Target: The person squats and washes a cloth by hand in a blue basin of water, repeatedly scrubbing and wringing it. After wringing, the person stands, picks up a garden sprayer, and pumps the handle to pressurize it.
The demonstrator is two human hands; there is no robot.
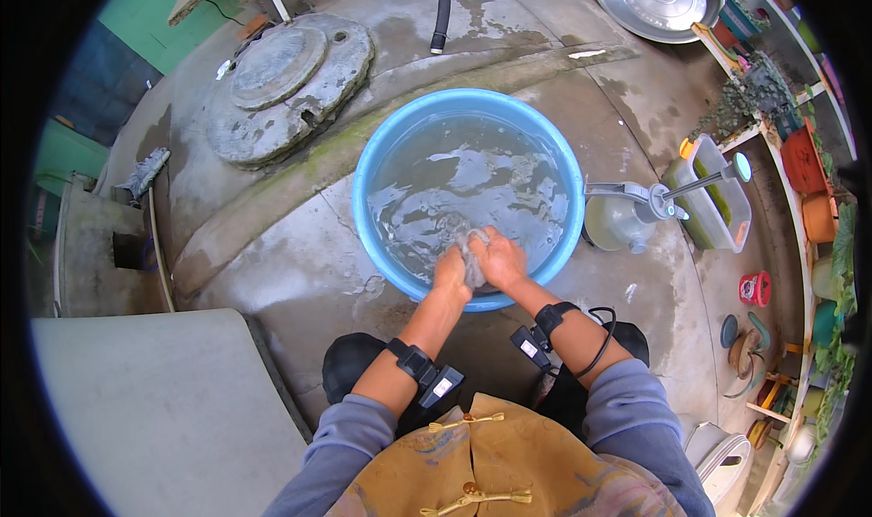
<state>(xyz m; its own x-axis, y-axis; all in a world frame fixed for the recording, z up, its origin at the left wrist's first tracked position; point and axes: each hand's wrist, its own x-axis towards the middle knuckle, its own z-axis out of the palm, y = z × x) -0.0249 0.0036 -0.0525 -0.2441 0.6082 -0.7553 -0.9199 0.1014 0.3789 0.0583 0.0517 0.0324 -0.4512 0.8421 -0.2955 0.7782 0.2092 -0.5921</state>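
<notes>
A round blue plastic basin (362, 197) holding cloudy water (470, 163) stands on the ground before me. Over its near side, my left hand (451, 270) and my right hand (499, 257) both grip a bunched, wet grey cloth (472, 255). The cloth is squeezed between the two hands, close to the water's surface. Ripples and foamy patches spread across the water. Whether part of the cloth hangs below the surface I cannot tell. Each forearm carries a black strap with a small device.
Right of the basin stand a pump sprayer (620, 221) and a clear plastic container (712, 197). A pale tabletop (163, 408) fills the lower left. Beyond lie a round concrete cover (286, 95), a black hose (442, 13) and a metal basin (657, 3). Potted plants (807, 159) line the right.
</notes>
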